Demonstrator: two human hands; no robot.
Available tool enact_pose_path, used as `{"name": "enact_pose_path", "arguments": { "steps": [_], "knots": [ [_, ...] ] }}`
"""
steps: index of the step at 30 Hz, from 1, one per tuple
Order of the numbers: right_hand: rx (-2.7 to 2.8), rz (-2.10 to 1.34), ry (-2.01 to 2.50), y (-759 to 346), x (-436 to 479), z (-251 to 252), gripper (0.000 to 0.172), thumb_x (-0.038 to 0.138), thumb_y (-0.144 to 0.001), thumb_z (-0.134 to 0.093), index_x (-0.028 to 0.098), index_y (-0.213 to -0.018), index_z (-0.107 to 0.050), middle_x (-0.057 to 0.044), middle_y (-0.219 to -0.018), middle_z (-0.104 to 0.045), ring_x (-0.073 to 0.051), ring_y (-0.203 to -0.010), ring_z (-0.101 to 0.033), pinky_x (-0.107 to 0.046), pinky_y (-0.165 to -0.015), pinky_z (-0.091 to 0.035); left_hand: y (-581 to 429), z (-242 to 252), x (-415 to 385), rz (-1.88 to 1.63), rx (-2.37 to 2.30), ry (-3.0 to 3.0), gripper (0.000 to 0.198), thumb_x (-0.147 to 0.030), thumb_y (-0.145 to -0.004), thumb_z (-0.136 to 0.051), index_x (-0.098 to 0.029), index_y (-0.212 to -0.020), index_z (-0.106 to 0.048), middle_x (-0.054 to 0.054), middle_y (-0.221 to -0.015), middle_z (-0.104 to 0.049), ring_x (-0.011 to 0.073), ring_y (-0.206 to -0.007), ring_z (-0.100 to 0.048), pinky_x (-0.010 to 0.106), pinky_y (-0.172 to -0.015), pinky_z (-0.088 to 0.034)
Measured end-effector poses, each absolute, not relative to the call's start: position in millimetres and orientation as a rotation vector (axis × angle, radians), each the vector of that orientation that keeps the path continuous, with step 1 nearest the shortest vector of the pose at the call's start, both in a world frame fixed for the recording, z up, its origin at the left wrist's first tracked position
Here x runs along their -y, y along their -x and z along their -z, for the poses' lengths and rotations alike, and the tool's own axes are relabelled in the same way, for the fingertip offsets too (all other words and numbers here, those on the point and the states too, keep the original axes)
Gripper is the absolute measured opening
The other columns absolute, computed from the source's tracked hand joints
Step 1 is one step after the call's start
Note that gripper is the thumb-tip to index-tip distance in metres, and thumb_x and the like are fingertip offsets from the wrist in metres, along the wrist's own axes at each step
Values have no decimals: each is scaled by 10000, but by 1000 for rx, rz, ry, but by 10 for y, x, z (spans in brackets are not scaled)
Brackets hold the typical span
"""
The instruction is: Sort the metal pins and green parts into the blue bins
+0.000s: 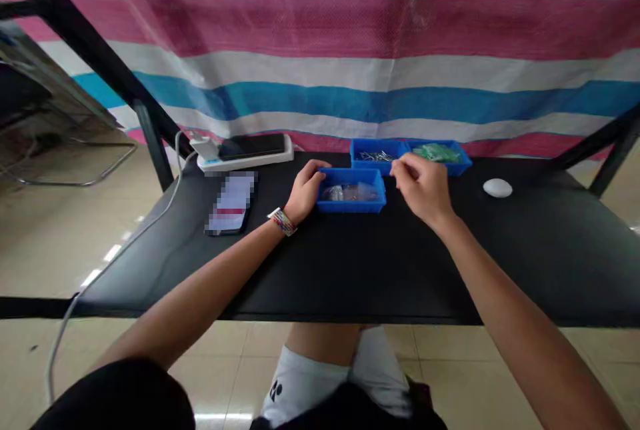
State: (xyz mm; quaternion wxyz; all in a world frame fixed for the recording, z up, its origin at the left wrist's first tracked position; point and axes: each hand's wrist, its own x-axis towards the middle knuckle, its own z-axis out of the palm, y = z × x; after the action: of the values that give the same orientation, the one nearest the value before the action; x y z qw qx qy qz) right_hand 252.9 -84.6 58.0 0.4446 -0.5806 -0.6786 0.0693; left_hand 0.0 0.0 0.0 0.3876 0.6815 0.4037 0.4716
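My left hand (303, 191) grips the left end of a small blue bin (351, 207), its fingers over the rim. Inside that bin lie clear plastic bags (350, 192) with small pieces. My right hand (423, 185) hovers just right of this bin, thumb and fingers pinched together; whatever they hold, if anything, is too small to make out. Behind stand two more blue bins, side by side. The left one holds thin metal pins or screws (376, 156), the right one green packets (437, 152), partly covered by my right hand.
On the black table (350, 270), a phone (231, 203) lies at left, below a white power strip (245, 162) with a dark phone (253, 146) on it. A white cable (145, 233) runs off the left edge. At right sits a white oval object (497, 188). A striped sheet (320, 30) hangs behind.
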Motion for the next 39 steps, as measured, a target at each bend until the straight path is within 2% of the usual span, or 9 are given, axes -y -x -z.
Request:
{"name": "enact_pose_path", "arguments": {
  "steps": [4, 8, 15, 34, 39],
  "knots": [
    [1629, -279, 1595, -2536, 697, -276, 374, 458, -988, -560, 236, -696, -488, 8, -612, -546, -177, -596, -509, -312, -615, -322, 4, 43, -16, -1222, -1058, -1696, 233, -322, -839, -545, -217, -1009, -665, 63, -1059, -708, 265, -1049, -626, 411, -978, -480],
    [1683, -422, 1700, -2499, 735, -161, 393, 486, -1026, -508, 239, -720, -480, 11, -632, -563, -182, -613, -526, -309, -592, -274, 0, 21, 10, -1230, -1074, -1700, 208, -319, -848, -551, -215, -993, -660, 57, -1042, -705, 255, -1019, -624, 395, -947, -490],
    [1648, -567, 1549, -2467, 766, -101, 421, 454, -1048, -482, 235, -690, -441, 25, -599, -499, -174, -611, -532, -306, -620, -317, 16, -61, 73, -1201, -1112, -1727, 186, -312, -876, -534, -212, -975, -655, 52, -1014, -711, 251, -992, -627, 380, -910, -502],
    [1530, -587, 1422, -2454, 744, -6, 457, 513, -1045, -513, 238, -691, -425, 40, -596, -419, -153, -584, -441, -316, -586, -291, -13, -56, 108, -1221, -1111, -1739, 148, -270, -918, -531, -209, -988, -646, 50, -1010, -685, 237, -988, -619, 365, -893, -499],
    [1520, -551, 1320, -2449, 754, -13, 446, 558, -1059, -508, 248, -744, -448, 44, -598, -439, -157, -566, -457, -310, -579, -341, -17, -35, 141, -1187, -1139, -1737, 242, -368, -1016, -491, -204, -1052, -665, 68, -1004, -691, 245, -961, -637, 389, -897, -517]
  ]
}}
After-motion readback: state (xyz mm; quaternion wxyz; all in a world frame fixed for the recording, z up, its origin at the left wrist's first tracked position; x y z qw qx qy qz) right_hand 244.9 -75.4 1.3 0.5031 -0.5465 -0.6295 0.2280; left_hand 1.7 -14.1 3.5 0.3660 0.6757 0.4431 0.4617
